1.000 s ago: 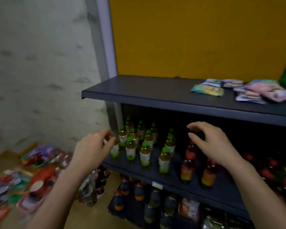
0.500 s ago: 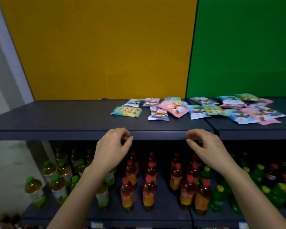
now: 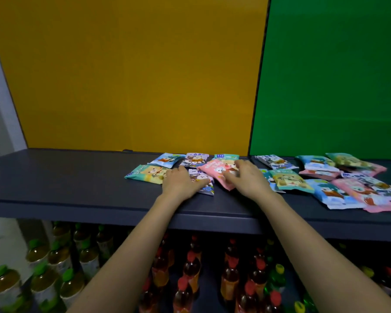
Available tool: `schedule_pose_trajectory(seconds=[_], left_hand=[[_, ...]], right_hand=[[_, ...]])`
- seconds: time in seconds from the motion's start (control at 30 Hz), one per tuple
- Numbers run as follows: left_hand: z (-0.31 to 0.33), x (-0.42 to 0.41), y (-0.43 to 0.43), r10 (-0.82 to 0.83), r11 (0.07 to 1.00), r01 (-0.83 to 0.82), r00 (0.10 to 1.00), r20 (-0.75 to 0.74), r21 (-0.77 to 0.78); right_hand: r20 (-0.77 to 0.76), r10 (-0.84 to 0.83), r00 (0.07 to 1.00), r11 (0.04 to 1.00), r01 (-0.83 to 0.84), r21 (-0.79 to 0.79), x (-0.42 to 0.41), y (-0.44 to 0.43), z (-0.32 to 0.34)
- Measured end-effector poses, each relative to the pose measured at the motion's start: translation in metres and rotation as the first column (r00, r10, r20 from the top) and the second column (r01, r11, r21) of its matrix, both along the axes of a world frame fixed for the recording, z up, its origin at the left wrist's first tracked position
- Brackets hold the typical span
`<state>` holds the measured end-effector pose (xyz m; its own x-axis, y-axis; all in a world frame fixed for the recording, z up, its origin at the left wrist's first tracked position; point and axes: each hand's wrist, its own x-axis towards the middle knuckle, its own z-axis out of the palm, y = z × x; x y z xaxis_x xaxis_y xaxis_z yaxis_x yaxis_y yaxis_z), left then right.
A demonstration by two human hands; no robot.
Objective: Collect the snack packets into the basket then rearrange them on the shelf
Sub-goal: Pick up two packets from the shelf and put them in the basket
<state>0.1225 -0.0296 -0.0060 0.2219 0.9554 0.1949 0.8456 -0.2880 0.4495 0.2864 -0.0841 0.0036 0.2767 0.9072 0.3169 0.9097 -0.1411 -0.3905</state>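
Several small snack packets lie scattered on the dark top shelf (image 3: pixel 61 177). My left hand (image 3: pixel 181 182) lies palm down on a white-and-blue packet (image 3: pixel 207 187), its fingertips touching a teal packet (image 3: pixel 145 173). My right hand (image 3: pixel 246 179) rests on a pink packet (image 3: pixel 215 171), fingers curled over its far edge and thumb on its near part. More packets lie behind the hands (image 3: pixel 194 159) and in a pile to the right (image 3: pixel 352 188). No basket is in view.
Behind the shelf stand a yellow panel (image 3: pixel 133 75) and a green panel (image 3: pixel 334 75). On the lower shelf are rows of green-capped bottles (image 3: pixel 41 283) at the left and red-capped bottles (image 3: pixel 190 272) in the middle. The top shelf's left half is bare.
The view swung from the floor and lower shelf up to the top shelf. Both hands moved from in front of the shelf edge forward onto the packets.
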Motion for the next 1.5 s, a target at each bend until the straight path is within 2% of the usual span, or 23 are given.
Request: schedule_pose_trajectory(seconds=[0.07,0.17,0.3,0.4,0.47,0.6,0.67,0.73,0.9,1.07,1.17,1.3,1.5], left_hand=[[0.002,0.007,0.008,0.020,0.998,-0.023,0.998,-0.052,-0.050],[0.008,0.009,0.017,0.001,0.984,-0.006,1.000,-0.030,-0.178],[0.015,0.011,0.019,-0.027,0.961,0.051,0.995,0.091,-0.271],[0.015,0.009,0.015,-0.018,0.947,0.094,0.970,0.244,-0.306],[0.008,0.003,0.016,-0.038,0.943,0.171,0.908,0.416,-0.287],[0.005,-0.024,0.006,-0.030,0.957,0.226,0.703,0.711,-0.183],[0.008,-0.047,-0.004,0.007,0.975,0.179,0.575,0.818,-0.134],[0.010,-0.081,-0.016,0.013,0.991,0.108,0.494,0.869,-0.077],[-0.006,-0.189,-0.064,0.081,0.984,-0.179,0.409,0.909,-0.007],[-0.045,-0.301,-0.138,0.283,0.869,-0.485,0.331,0.900,-0.095],[-0.076,-0.360,-0.190,0.376,0.760,-0.627,0.211,0.902,-0.170],[-0.118,-0.426,-0.261,0.463,0.607,-0.745,0.049,0.885,-0.276],[-0.187,-0.515,-0.350,0.542,0.463,-0.738,-0.203,0.816,-0.491]], right_hand=[[0.026,-0.035,0.999,0.998,0.036,-0.058,0.003,0.012,-0.005],[0.064,-0.068,0.996,0.992,0.074,-0.102,0.006,0.023,-0.009],[0.009,-0.073,0.997,0.981,0.073,-0.180,0.012,0.027,-0.007],[-0.021,-0.061,0.998,0.987,0.057,-0.148,0.013,0.022,-0.006],[-0.070,-0.054,0.996,0.996,0.049,-0.072,0.013,0.019,-0.008],[-0.305,0.014,0.952,0.992,0.025,0.124,0.004,0.009,-0.005],[-0.411,0.120,0.904,0.974,-0.027,0.225,-0.012,0.003,0.000],[-0.498,0.248,0.831,0.947,-0.099,0.306,-0.036,-0.001,0.004],[-0.665,0.478,0.574,0.877,-0.352,0.327,-0.125,-0.001,-0.004],[-0.756,0.574,0.313,0.733,-0.609,0.304,-0.248,-0.009,-0.026],[-0.814,0.544,0.203,0.625,-0.746,0.232,-0.327,-0.025,-0.055],[-0.871,0.467,0.153,0.490,-0.865,0.111,-0.426,-0.057,-0.110],[-0.904,0.394,0.168,0.358,-0.934,-0.017,-0.549,-0.114,-0.190]])
